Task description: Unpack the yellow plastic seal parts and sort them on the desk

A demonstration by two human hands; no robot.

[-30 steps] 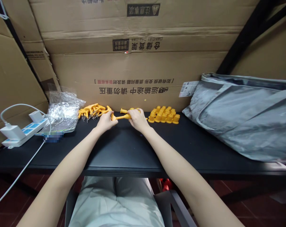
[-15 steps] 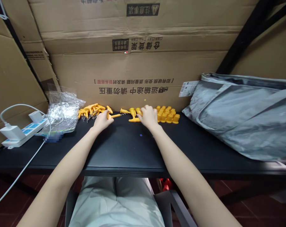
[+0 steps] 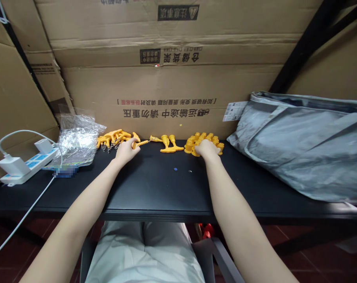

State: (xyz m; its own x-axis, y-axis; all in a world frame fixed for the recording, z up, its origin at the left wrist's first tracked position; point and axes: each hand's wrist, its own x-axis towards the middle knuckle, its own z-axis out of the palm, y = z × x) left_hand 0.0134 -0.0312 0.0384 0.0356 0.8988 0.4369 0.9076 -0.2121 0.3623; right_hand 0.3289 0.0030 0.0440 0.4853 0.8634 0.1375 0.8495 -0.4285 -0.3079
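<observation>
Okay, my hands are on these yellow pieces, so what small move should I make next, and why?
I'd probably close your right hand on one yellow cup and lift it: that hand is already at the cups, while your left hand holds a yellow T-handled tool with no cup visible on its shaft.

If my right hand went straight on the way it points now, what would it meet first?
The right hand would most likely meet the yellow cups just ahead, with the cardboard behind them; it may already touch one, since depth is unclear.
</observation>
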